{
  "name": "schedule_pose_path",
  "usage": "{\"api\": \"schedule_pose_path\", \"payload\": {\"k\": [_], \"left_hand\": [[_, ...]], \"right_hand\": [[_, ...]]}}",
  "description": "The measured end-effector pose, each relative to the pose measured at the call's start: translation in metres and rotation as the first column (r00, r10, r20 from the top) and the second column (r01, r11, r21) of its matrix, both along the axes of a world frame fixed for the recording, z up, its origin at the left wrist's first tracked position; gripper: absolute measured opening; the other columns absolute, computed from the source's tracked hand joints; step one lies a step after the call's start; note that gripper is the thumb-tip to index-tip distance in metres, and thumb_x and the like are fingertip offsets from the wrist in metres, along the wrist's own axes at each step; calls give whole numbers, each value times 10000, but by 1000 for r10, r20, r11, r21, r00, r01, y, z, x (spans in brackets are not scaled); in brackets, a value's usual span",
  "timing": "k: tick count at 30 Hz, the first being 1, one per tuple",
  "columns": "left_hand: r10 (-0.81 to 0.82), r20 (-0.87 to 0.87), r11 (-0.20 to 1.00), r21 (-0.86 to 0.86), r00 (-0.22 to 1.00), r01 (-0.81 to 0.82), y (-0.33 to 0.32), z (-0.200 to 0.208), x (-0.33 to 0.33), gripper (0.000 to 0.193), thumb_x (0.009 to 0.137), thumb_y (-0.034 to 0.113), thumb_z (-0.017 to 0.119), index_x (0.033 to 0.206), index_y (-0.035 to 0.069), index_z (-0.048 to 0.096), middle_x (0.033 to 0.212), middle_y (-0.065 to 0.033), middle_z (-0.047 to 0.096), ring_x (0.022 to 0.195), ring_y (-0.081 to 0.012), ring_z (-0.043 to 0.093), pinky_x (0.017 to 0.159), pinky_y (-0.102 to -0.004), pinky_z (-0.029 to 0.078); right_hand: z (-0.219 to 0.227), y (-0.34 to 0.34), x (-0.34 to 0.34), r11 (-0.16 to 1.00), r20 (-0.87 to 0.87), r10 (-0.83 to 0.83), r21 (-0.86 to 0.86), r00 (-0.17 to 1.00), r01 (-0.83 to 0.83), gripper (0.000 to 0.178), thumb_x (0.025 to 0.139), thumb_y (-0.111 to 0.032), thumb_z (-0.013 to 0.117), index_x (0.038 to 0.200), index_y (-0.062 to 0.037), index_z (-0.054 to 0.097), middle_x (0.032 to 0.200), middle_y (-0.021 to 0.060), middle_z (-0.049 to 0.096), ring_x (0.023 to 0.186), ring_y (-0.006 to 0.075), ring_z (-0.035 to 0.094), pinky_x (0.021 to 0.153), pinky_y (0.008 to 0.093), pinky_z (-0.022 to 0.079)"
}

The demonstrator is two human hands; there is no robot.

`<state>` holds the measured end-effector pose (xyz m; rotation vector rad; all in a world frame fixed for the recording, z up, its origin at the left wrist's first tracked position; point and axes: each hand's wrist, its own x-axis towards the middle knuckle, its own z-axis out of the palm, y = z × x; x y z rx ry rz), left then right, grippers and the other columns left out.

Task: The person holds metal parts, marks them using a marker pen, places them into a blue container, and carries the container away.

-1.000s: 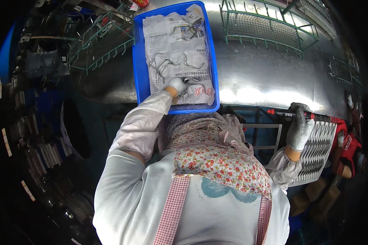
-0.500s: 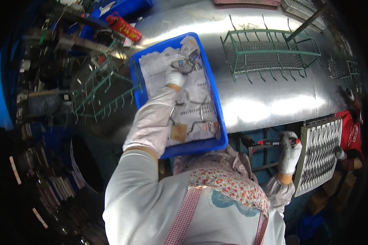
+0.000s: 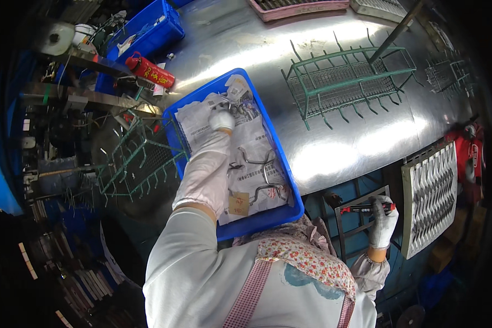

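newspaper (image 3: 251, 135) lines the tray (image 3: 262, 222), likely to cushion bent rods (image 3: 255, 162), the left hand (image 3: 221, 118) there of unclear grip, the right hand (image 3: 384, 221), apart, clamped round a pen (image 3: 358, 209).

Green wire rack (image 3: 361, 81) on metal table (image 3: 339, 150)

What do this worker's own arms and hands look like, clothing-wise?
The left hand and right hand wear whitish gloves. Loose, pale, wrinkled sleeve covers wrap the forearms, gathered at the wrists. The left upper arm shows a plain, light grey shirt sleeve.
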<state>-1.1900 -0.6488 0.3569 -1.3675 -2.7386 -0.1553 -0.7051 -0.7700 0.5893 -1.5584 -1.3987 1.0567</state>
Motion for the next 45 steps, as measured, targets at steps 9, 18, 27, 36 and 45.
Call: {"api": "schedule_pose_path", "payload": {"k": [9, 18, 27, 36, 45], "left_hand": [[-93, 17, 995, -45, 996, 94, 14, -32, -22, 202, 807, 193, 512, 870, 62, 653, 815, -133, 672, 707, -268, 656, 593, -444, 493], [-258, 835, 962, 174, -487, -211, -124, 135, 101, 305, 878, 234, 579, 1136, 77, 542, 954, -125, 653, 835, -254, 630, 616, -348, 493], [-466, 705, 867, 486, -534, -114, -197, 264, 228, 587, 879, 307, 587, 1336, 28, 348, 1171, -216, 538, 1074, -367, 558, 914, -459, 457], [-358, 559, 910, 389, -748, -145, -210, 269, 233, 998, 753, 795, 339, 1330, -20, 317, 1226, -272, 486, 1081, -400, 543, 868, -443, 469], [-323, 603, 919, 384, -729, -90, -213, 280, 243, 1016, 747, 811, 305, 1327, -23, 333, 1199, -264, 512, 1036, -391, 571, 837, -443, 490]], "right_hand": [[7, -10, -9, 979, -56, 62, -192, 997, -71, 49, 817, 15, 591, 842, 9, 633, 737, 10, 603, 632, 75, 532, 582, 215, 427], [10, -12, 0, 991, -111, 133, -11, 985, -135, 94, 854, -69, 586, 868, 11, 633, 748, 34, 610, 628, 83, 524, 576, 225, 405], [32, -16, -27, 977, -196, 211, 59, 958, -204, 172, 884, -106, 567, 970, 16, 651, 690, 34, 611, 607, 81, 547, 591, 214, 396], [36, -28, -19, 983, -121, 174, 79, 977, -166, 217, 904, -161, 553, 1017, -5, 652, 697, 34, 633, 617, 70, 553, 615, 207, 376], [46, -37, -37, 844, -132, 409, 430, 903, -320, 342, 798, -42, 632, 1135, -41, 576, 928, 82, 659, 824, 164, 621, 740, 266, 448]]}}
